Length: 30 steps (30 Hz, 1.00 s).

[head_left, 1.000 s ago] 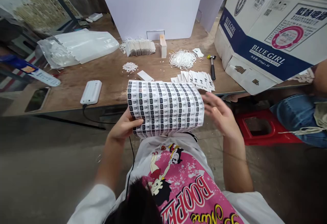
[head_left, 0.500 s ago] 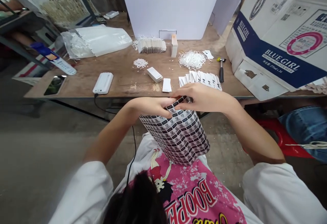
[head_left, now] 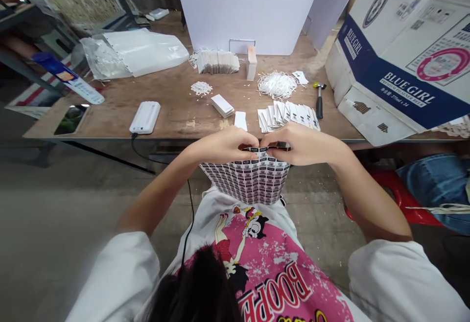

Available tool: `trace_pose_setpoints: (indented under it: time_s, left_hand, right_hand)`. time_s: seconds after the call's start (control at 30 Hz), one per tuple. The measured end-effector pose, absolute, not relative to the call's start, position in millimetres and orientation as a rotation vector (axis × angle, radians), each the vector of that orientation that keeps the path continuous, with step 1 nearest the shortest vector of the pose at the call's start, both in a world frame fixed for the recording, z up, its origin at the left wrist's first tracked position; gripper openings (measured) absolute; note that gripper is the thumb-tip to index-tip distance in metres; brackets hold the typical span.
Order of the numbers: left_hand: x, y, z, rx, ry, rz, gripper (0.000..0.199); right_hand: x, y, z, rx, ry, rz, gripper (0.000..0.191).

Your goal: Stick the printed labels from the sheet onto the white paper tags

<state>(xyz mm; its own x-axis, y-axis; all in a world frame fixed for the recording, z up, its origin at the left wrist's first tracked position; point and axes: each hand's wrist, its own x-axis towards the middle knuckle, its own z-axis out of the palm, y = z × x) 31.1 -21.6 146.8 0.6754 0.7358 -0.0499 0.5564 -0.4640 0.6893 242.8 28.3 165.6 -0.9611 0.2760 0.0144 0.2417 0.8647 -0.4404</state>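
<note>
A sheet (head_left: 249, 180) printed with rows of small black-and-white labels hangs over my lap, in front of the table edge. My left hand (head_left: 231, 146) pinches its top edge near the middle. Close beside it, my right hand (head_left: 293, 143) grips the same edge, the fingertips of both hands almost touching. Just beyond the hands lie a small white card (head_left: 240, 121), a stack of white cards (head_left: 222, 105) and a fanned row of printed white tags (head_left: 288, 115).
On the wooden table (head_left: 172, 102) are a white power bank (head_left: 145, 117), a phone (head_left: 72, 119), a pile of white strings (head_left: 277, 85), a hammer (head_left: 319, 101) and a plastic bag (head_left: 147, 53). A large carton (head_left: 400, 62) stands at the right, near a person's denim-clad leg (head_left: 433, 185).
Both hands have come closer together along the sheet's top edge, my right hand lower and more closed. The sheet's lower end has swung up and left, away from my shirt.
</note>
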Motion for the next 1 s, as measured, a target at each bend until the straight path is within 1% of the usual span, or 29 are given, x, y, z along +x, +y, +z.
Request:
trace_pose_setpoints:
  time_s: [0.1, 0.2, 0.4, 0.5, 0.63, 0.8, 1.0]
  left_hand:
    - [30.7, -16.9, 146.3, 2.212, 0.951, 0.350, 0.016]
    - [28.9, -12.9, 146.0, 2.231, 0.949, 0.363, 0.019]
    - [26.5, -15.2, 145.9, 2.135, 0.943, 0.458, 0.024]
    - [28.1, -21.0, 147.7, 2.108, 0.976, 0.541, 0.024]
    - [30.4, -27.2, 150.0, 2.055, 1.032, 0.606, 0.021]
    - [32.2, -30.5, 147.9, 2.016, 1.081, 0.641, 0.027]
    - [35.6, -33.2, 144.1, 1.933, 1.152, 0.649, 0.030]
  right_hand:
    - [241.0, 28.1, 160.7, -0.424, -2.888, 0.683, 0.017]
    - [237.9, 30.7, 153.8, -0.481, -2.779, 0.760, 0.021]
    - [231.9, 36.9, 143.2, -0.430, -2.567, 1.095, 0.018]
    - [229.7, 36.8, 137.2, -0.398, -2.415, 1.260, 0.019]
    - [225.9, 35.6, 125.8, -0.462, -2.244, 1.423, 0.022]
    - [221.5, 33.6, 114.3, -0.496, -2.101, 1.535, 0.021]
    - [221.4, 31.3, 108.7, -0.547, -2.037, 1.587, 0.022]
